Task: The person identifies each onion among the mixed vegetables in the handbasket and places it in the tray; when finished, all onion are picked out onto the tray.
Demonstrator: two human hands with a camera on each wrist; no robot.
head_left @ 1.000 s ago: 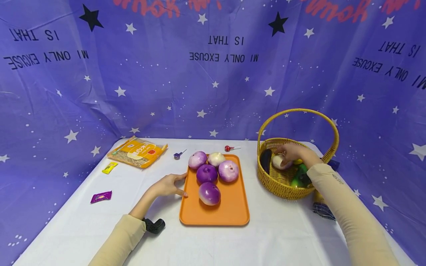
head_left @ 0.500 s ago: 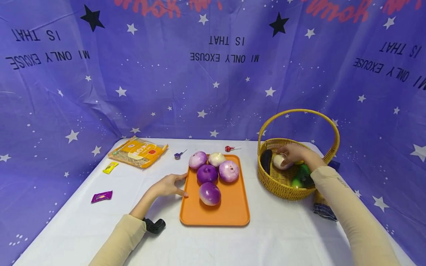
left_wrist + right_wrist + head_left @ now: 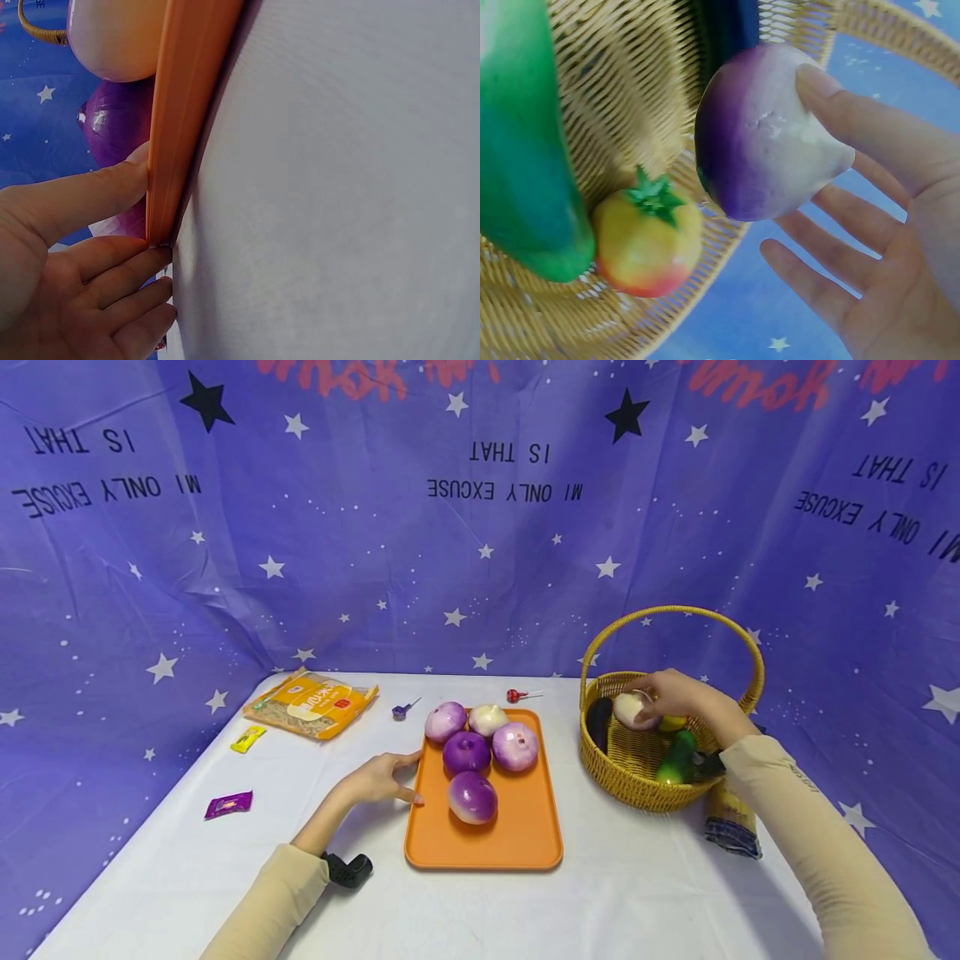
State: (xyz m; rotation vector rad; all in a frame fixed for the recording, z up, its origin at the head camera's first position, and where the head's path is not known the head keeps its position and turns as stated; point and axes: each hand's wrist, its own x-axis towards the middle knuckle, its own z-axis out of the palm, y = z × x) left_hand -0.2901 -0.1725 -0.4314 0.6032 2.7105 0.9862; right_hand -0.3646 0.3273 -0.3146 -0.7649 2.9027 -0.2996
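Note:
In the right wrist view, my right hand (image 3: 885, 217) holds a purple-and-white onion (image 3: 772, 135), thumb on its pale side and fingers behind. It is at the back of the yellow wicker basket (image 3: 637, 789), beside a dark eggplant (image 3: 598, 723). Below it in the basket are a yellow-red tomato (image 3: 649, 240) with a green top and a large green vegetable (image 3: 525, 142). My left hand (image 3: 375, 779) touches the left edge of the orange tray (image 3: 517, 843), thumb over the rim, other fingers extended. Several onions (image 3: 472, 797), purple to white, sit on the tray.
An orange food packet (image 3: 311, 703), yellow candy (image 3: 247, 738) and purple candy (image 3: 228, 804) lie at left. Two lollipops, a purple one (image 3: 401, 712) and a red one (image 3: 513, 695), lie behind the tray. A rolled packet (image 3: 731, 827) lies right of the basket, whose tall handle (image 3: 675, 608) arches over it.
My right hand has shifted up and slightly right with the onion, its forearm swinging right and uncovering more of the tomato. The left hand and tray have stayed put.

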